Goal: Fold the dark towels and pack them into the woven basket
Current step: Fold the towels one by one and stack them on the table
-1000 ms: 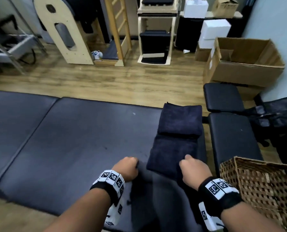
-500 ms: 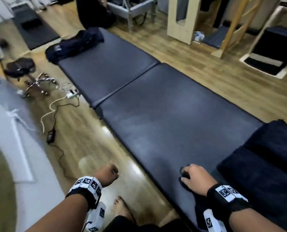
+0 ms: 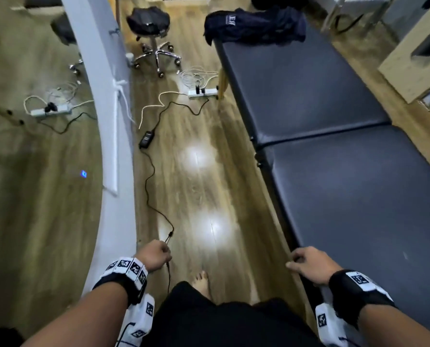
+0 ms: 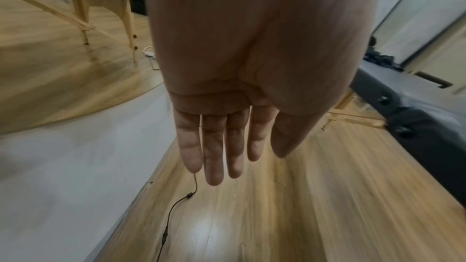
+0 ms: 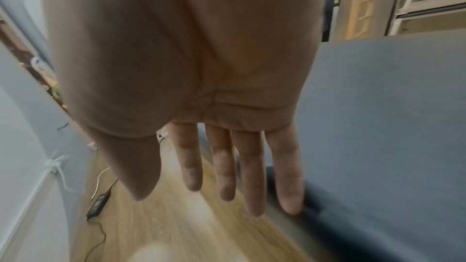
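Wood floor (image 3: 198, 186) below; both hands' fingers straight & empty, R hand (image 3: 309, 265) by padded bench (image 3: 346, 196) edge.

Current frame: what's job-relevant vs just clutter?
Job: left hand and right hand, both empty with straight fingers; dark cloth heap at the padded table's far end, possibly a towel. No basket in view.

Clutter: stool, power strips, black adapter, cables.

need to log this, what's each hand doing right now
Left hand: open, fingers straight, holding nothing.
Right hand: open, holding nothing, beside the padded table edge.
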{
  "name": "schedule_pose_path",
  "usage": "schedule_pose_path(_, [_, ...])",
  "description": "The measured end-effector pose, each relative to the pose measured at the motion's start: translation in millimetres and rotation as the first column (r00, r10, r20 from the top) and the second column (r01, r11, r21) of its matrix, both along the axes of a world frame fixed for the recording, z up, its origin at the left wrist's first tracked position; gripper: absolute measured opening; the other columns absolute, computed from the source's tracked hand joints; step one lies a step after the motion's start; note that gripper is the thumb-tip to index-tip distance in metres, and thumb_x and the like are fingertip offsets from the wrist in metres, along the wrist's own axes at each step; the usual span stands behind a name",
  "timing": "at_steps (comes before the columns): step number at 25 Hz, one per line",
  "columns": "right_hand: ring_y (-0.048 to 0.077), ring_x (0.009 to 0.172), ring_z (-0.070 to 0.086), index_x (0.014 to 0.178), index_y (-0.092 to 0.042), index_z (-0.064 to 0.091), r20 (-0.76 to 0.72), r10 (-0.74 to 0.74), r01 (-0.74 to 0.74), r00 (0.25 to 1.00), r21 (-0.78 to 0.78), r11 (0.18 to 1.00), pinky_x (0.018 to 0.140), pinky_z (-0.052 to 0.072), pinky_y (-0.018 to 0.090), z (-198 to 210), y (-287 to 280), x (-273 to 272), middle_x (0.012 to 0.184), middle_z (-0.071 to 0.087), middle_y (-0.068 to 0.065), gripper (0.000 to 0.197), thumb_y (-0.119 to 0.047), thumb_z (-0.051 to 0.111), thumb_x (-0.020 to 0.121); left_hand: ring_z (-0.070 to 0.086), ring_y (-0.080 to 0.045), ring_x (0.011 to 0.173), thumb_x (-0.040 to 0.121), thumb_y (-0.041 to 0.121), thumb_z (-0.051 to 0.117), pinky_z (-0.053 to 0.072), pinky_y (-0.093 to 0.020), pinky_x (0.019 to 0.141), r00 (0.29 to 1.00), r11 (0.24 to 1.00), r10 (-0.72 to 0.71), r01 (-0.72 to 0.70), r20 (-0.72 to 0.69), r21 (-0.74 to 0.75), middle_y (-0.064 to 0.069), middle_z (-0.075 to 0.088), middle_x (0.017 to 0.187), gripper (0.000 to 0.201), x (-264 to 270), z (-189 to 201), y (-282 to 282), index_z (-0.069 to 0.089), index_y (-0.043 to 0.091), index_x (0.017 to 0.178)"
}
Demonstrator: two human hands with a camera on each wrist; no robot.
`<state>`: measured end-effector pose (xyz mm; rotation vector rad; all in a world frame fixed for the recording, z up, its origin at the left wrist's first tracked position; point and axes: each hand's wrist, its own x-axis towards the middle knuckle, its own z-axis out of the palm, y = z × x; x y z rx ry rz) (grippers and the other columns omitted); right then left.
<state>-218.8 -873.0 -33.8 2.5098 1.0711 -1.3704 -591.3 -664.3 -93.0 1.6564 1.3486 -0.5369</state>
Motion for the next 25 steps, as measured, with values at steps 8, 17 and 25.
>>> schedule_pose_path(8, [0.011, 0.095, 0.065, 0.108, -0.025, 0.071, -0.085, 0.101, -0.106, 0.991, -0.061, 0.992, 0.083, 0.05, 0.024, -37, 149, 15, 0.101, 0.07, -0.006, 0.022, -0.041, 0.068, 0.092, 0.057, -0.019, 0.055, 0.091, 0.019, 0.059, 0.034, -0.019, 0.042, 0.99, 0.981, 0.114, -0.125, -0.081, -0.149, -0.01, 0.058, 0.07, 0.016, -31, -22, 86, 0.058, 0.008, 0.08])
schedule_pose_path(17, [0.012, 0.099, 0.066, 0.091, -0.03, 0.07, -0.073, 0.282, -0.285, 0.957, -0.035, 0.958, 0.089, 0.049, 0.023, -66, 359, 66, 0.101, 0.073, -0.006, 0.011, -0.04, 0.069, 0.09, 0.067, -0.024, 0.07, 0.087, 0.02, 0.063, 0.038, -0.02, 0.045, 0.954, 0.958, 0.286, -0.285, -0.092, 0.027, -0.01, 0.071, 0.084, 0.01, 3, 12, 286, 0.068, 0.013, 0.091])
schedule_pose_path(25, [0.014, 0.108, 0.066, 0.102, -0.031, 0.071, -0.083, 0.316, -0.324, 0.945, -0.122, 0.938, 0.091, 0.05, 0.024, -85, 513, 92, 0.109, 0.072, -0.006, 0.018, -0.044, 0.066, 0.091, 0.067, -0.021, 0.084, 0.09, 0.025, 0.063, 0.048, -0.023, 0.06, 0.968, 0.974, 0.224, -0.219, -0.116, 0.056, 0.0, 0.066, 0.089, 0.002, 22, 3, 454, 0.065, 0.023, 0.091])
